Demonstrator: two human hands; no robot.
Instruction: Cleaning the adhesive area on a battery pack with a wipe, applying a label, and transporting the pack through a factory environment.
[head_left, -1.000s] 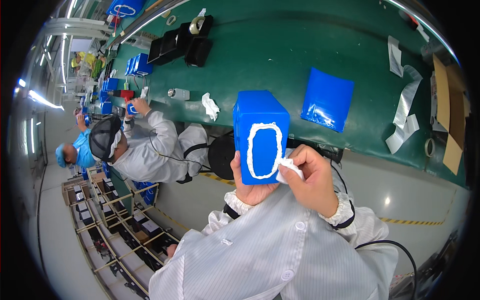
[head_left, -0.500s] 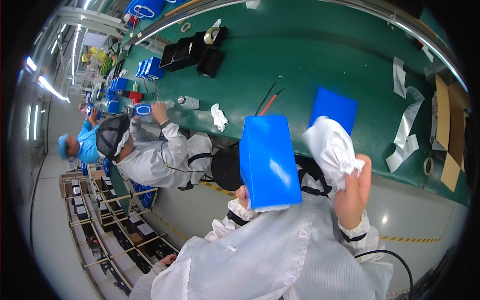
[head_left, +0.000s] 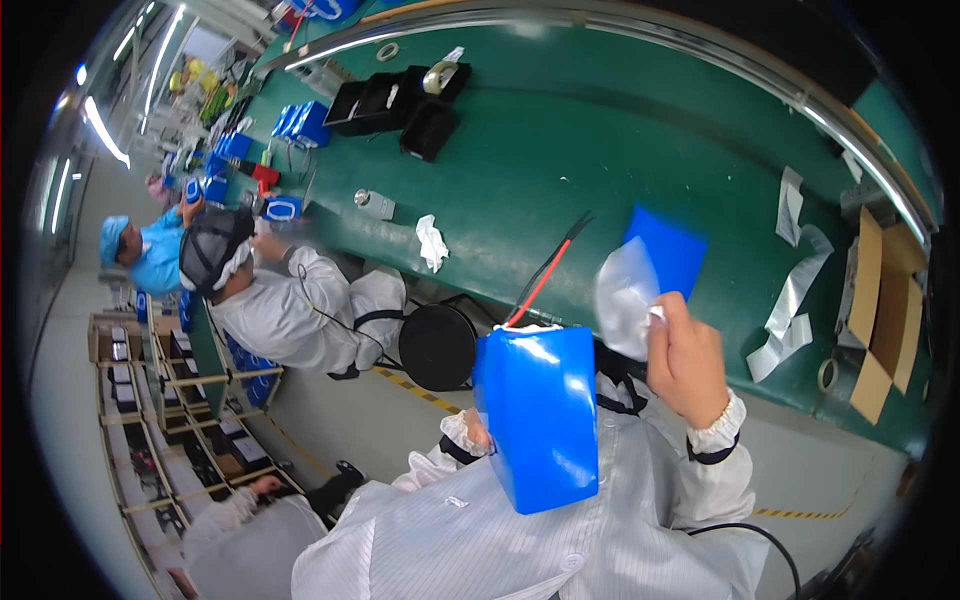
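Note:
A blue-wrapped battery pack (head_left: pixel 545 415) is held in front of my chest. One red and one black wire (head_left: pixel 548 272) stick out of its top end toward the bench. My left hand (head_left: pixel 474 432) grips the pack at its left side, its fingers mostly hidden behind it. To the right, my right hand (head_left: pixel 690 360) pinches a crumpled white cloth (head_left: pixel 625 300), blurred by motion and hanging apart from the pack. Behind the cloth, a flat blue sheet (head_left: pixel 676 245) lies near the bench's front edge, partly covered from view.
The green bench (head_left: pixel 560 120) carries black bins (head_left: pixel 375 105), a tape roll (head_left: pixel 437 78), a white tissue (head_left: pixel 432 243) and silver strips (head_left: pixel 790 290). An open carton (head_left: pixel 885 310) stands right. A black stool (head_left: pixel 438 345) and a co-worker in white (head_left: pixel 290 310) are on the left.
The pack has tilted and moved lower, its wired end now facing me more. My right hand has turned, and the cloth has swung down and left, close to the bench edge.

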